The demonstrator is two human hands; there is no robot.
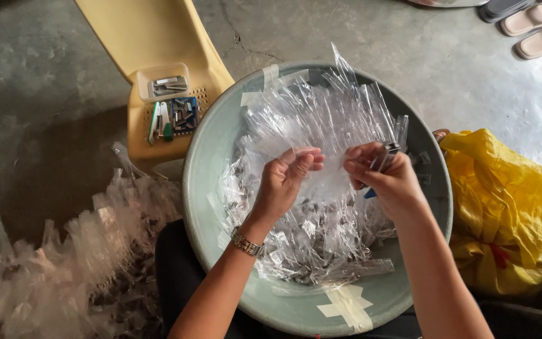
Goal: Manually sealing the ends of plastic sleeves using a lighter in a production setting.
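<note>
A wide pale green basin (208,207) rests on my lap, filled with several clear plastic bags (321,119) and small grey metal pieces. My left hand (283,182), with a metal watch on its wrist, pinches the edge of one clear bag above the basin's middle. My right hand (387,176) pinches the same bag's other side and also grips a small metal tool (387,150) with a blue part showing under the palm.
A yellow plastic chair (152,44) at the upper left carries a clear tray and a small box of metal parts (174,107). Filled clear bags are heaped at the lower left (64,257). A yellow sack (509,207) lies right; sandals (534,28) sit top right.
</note>
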